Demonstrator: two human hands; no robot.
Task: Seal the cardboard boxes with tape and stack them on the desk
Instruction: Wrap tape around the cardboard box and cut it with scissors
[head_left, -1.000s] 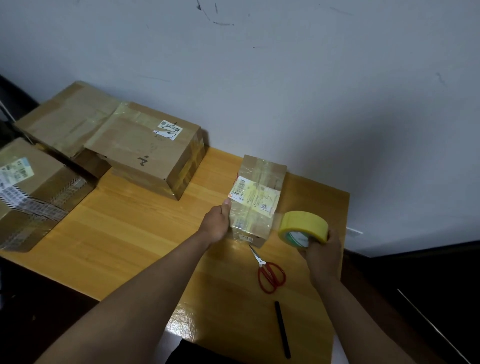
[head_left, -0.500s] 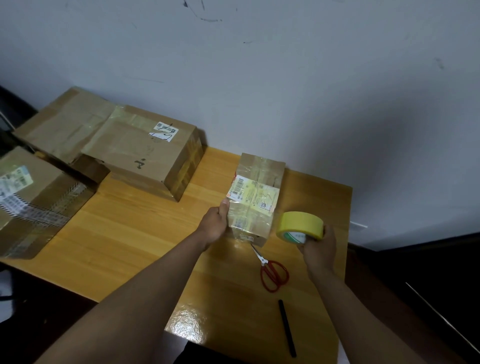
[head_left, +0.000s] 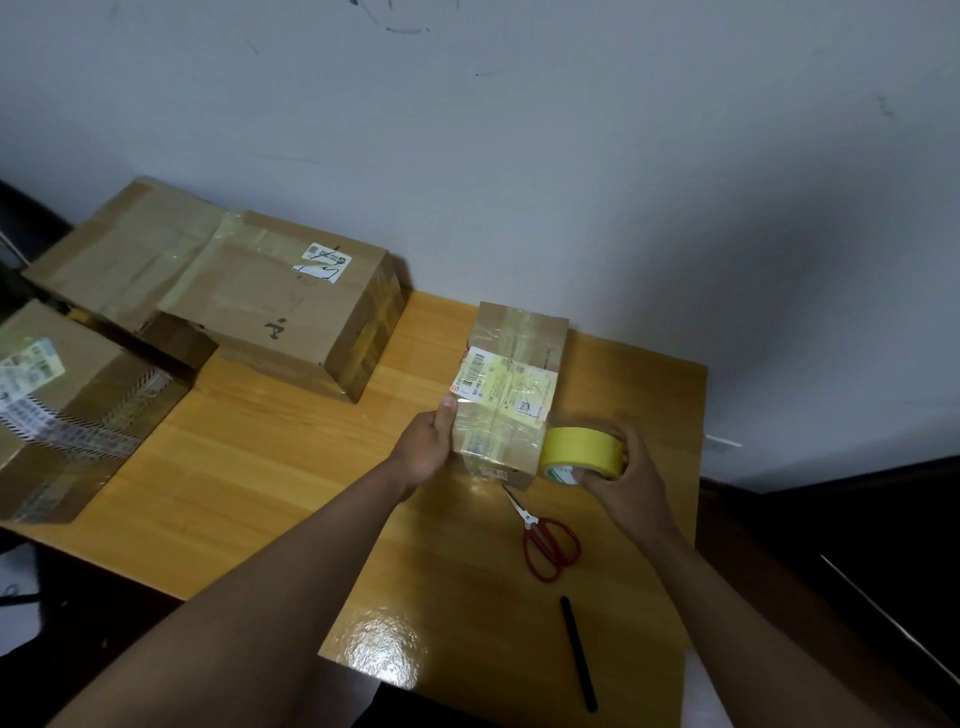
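A: Yellow tape roll (head_left: 581, 453), red-handled scissors (head_left: 545, 535), black pen (head_left: 577, 653)?

B: Yes, on a honey-yellow wooden desk (head_left: 270, 467). The left brown box (head_left: 72, 410) carries black-and-white striped tape, I think.

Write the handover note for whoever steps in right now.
Left hand grips the small box at its near left edge, steadying it on the desk.
Right hand holds the tape roll at the box's near right corner.
Scissors and pen lie nearer.
Three bigger boxes sit at left, taped.
Left: finish taping, cut, stack.
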